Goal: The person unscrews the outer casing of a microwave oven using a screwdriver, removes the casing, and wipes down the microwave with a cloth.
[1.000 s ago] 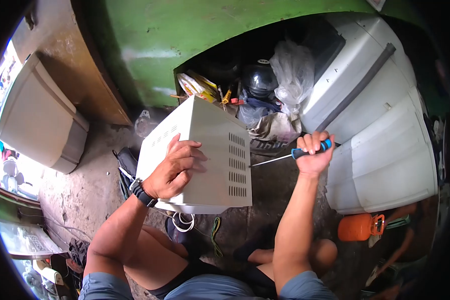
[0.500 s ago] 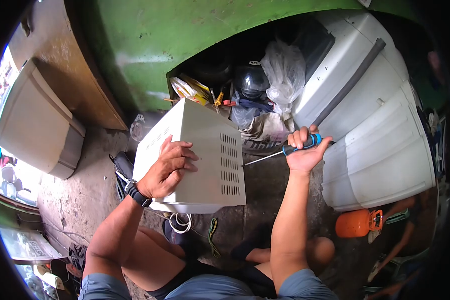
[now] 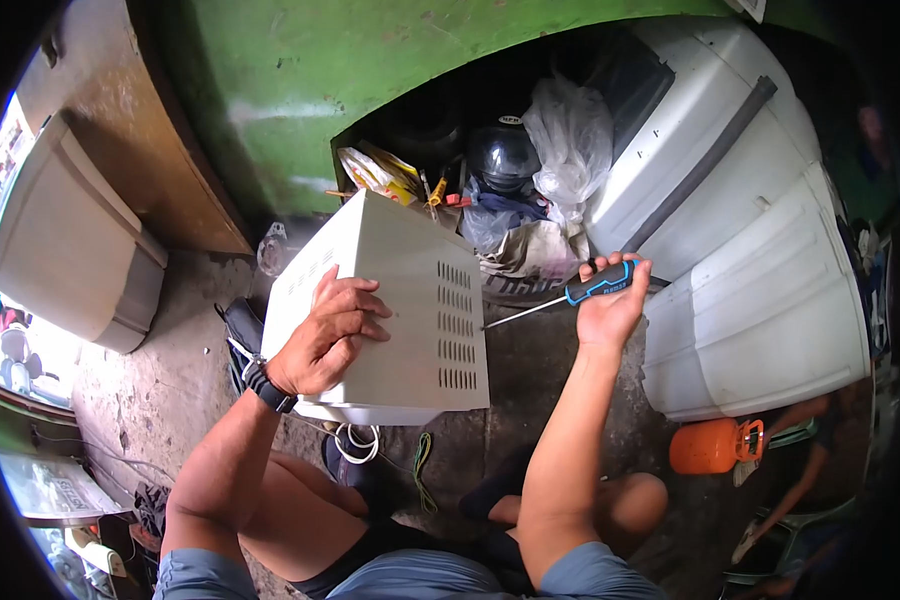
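A white metal appliance casing (image 3: 410, 350) with rows of vent slots stands tilted in front of me. My left hand (image 3: 332, 330) lies on its near corner, fingers spread over the panel and not wrapped round anything. In my right hand (image 3: 610, 305) is a screwdriver (image 3: 598, 284) with a black and blue handle, the fingers closed round it. Its long shaft points left, and the tip meets the right edge of the casing beside the vents. A coiled white cord (image 3: 358, 445) hangs beneath the casing.
Large white appliance panels (image 3: 760, 290) stand at the right, with an orange gas cylinder (image 3: 705, 447) below them. Another person's arm (image 3: 795, 495) shows at the lower right. Behind the casing are a black helmet (image 3: 503, 160) and plastic bags (image 3: 568, 140). Green-yellow wire (image 3: 425, 475) lies on the floor.
The screwdriver's handle has rolled in my right hand, and the fingers have shifted to show more of it. The tip stays at the casing's edge. My left hand keeps its place on the panel.
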A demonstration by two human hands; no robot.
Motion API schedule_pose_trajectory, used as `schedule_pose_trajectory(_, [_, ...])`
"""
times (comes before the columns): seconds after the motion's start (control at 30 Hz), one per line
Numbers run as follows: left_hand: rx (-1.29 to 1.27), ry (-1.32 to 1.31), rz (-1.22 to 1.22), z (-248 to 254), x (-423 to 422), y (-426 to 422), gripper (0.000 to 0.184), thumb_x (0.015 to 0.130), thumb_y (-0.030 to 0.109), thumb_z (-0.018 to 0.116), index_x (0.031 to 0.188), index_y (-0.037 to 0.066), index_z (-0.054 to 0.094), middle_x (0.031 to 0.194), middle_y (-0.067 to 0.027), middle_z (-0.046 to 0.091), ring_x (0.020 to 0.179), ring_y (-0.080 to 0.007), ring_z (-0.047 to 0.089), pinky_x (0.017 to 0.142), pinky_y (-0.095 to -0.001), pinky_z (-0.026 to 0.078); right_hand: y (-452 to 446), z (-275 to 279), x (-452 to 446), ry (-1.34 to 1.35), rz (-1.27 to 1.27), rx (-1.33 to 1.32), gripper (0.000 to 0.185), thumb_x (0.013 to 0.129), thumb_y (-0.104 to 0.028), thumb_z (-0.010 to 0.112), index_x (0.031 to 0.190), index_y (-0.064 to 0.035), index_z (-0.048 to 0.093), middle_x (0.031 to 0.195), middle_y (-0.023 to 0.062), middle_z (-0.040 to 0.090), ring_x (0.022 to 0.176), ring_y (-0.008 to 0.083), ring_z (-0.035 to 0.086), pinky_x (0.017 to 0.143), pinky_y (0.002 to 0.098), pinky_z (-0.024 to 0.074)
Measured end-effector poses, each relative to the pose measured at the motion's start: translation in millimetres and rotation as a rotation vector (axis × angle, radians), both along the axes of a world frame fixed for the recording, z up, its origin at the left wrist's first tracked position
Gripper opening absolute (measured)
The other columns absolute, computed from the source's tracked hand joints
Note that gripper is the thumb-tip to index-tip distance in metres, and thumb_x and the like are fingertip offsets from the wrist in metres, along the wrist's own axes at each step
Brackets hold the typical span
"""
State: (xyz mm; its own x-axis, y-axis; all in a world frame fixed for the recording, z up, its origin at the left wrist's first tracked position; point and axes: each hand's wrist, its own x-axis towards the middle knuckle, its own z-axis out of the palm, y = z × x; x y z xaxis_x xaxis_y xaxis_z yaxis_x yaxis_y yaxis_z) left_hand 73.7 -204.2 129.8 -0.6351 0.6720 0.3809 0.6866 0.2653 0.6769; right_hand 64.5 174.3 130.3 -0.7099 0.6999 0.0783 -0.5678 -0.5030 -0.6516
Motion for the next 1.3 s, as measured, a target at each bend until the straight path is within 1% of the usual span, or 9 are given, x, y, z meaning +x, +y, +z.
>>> schedule_pose_trajectory(0.13, [0.0,0.007,0.005,0.0,-0.3,-0.4,0.031,0.085,0.017,0.049,0.099,0.007,0.075,0.121,-0.0098,0.063,0.138,-0.033,0.044,0.122,-0.061,0.005,39.1,-23.9,4.7,0.541,0.775,-0.037,0.048,0.105,-0.054,0.044,0.085,-0.0107,0.05,0.065,0.0019,0.04,0.058,0.0148,0.038,0.053,0.0296,0.0361])
schedule_pose_trajectory(0.43, [0.021,-0.015,0.018,-1.3,0.1,-3.7,0.031,0.086,0.018,0.049,0.098,0.008,0.076,0.12,-0.0094,0.064,0.138,-0.0337,0.044,0.122,-0.0606,0.005,2.5,2.4,3.2,-0.011,-0.105,-0.002,0.049,0.104,-0.059,0.044,0.09,-0.0125,0.05,0.073,0.0014,0.044,0.063,0.0173,0.042,0.066,0.0373,0.0391])
schedule_pose_trajectory(0.47, [0.018,-0.018,0.018,-1.6,0.1,-4.8,0.031,0.086,0.018,0.049,0.098,0.008,0.076,0.12,-0.0094,0.064,0.138,-0.0337,0.044,0.122,-0.0606,0.005,11.4,-1.0,5.3,-0.015,-0.105,-0.005,0.049,0.104,-0.059,0.044,0.09,-0.0125,0.05,0.073,0.0014,0.044,0.063,0.0173,0.042,0.066,0.0373,0.0391])
schedule_pose_trajectory(0.57, [0.022,0.006,0.011,-3.1,-0.7,-3.2,0.032,0.086,0.019,0.048,0.097,0.009,0.076,0.12,-0.0094,0.064,0.138,-0.0337,0.044,0.122,-0.0611,0.005,49.5,-22.4,-1.2,0.517,0.782,0.058,0.047,0.105,-0.058,0.041,0.097,-0.013,0.052,0.071,0.0009,0.042,0.062,0.0166,0.038,0.061,0.0341,0.0352])
schedule_pose_trajectory(0.8, [0.023,0.005,0.011,-2.3,-0.6,-3.7,0.033,0.086,0.019,0.047,0.098,0.008,0.076,0.12,-0.0097,0.064,0.138,-0.034,0.044,0.122,-0.0618,0.005,-1.1,8.7,-8.6,0.047,0.043,-0.019,0.047,0.101,-0.061,0.049,0.1,-0.0143,0.055,0.085,0.0035,0.05,0.068,0.0185,0.046,0.063,0.0327,0.0383])
schedule_pose_trajectory(0.87, [0.021,-0.006,0.008,-2.4,-0.1,-3.6,0.033,0.086,0.02,0.047,0.098,0.007,0.076,0.119,-0.0099,0.064,0.138,-0.0341,0.044,0.122,-0.0619,0.005,15.6,1.6,-5.8,0.096,0.158,-0.019,0.046,0.103,-0.056,0.05,0.098,-0.0108,0.056,0.088,0.0034,0.052,0.067,0.0174,0.046,0.067,0.0334,0.0398])
schedule_pose_trajectory(0.93, [0.018,0.018,0.0,-0.9,-1.5,-2.5,0.033,0.087,0.021,0.047,0.098,0.008,0.076,0.119,-0.0101,0.064,0.138,-0.0343,0.045,0.121,-0.0618,0.005,39.9,-13.9,-9.3,0.435,0.723,0.021,0.044,0.103,-0.054,0.05,0.097,-0.0115,0.055,0.09,0.0033,0.053,0.067,0.0173,0.047,0.066,0.0334,0.0403])
schedule_pose_trajectory(1.2, [-0.012,-0.005,0.016,-2.1,-0.8,-3.8,0.037,0.085,0.024,0.046,0.098,0.008,0.076,0.121,-0.0103,0.065,0.139,-0.0347,0.043,0.122,-0.0616,0.004,15.9,1.0,-0.9,0.154,0.228,0.101,0.036,0.101,-0.049,0.058,0.103,-0.0124,0.055,0.093,0.0028,0.052,0.07,0.0175,0.047,0.064,0.0338,0.042])
schedule_pose_trajectory(1.3, [-0.014,0.001,0.014,-1.3,-0.3,-2.3,0.036,0.085,0.023,0.045,0.098,0.008,0.076,0.121,-0.01,0.065,0.139,-0.0347,0.043,0.122,-0.0619,0.004,58.1,-30.0,-7.8,0.392,0.64,0.021,0.035,0.102,-0.047,0.058,0.102,-0.0124,0.055,0.09,0.0031,0.052,0.07,0.0178,0.047,0.065,0.0337,0.0417])
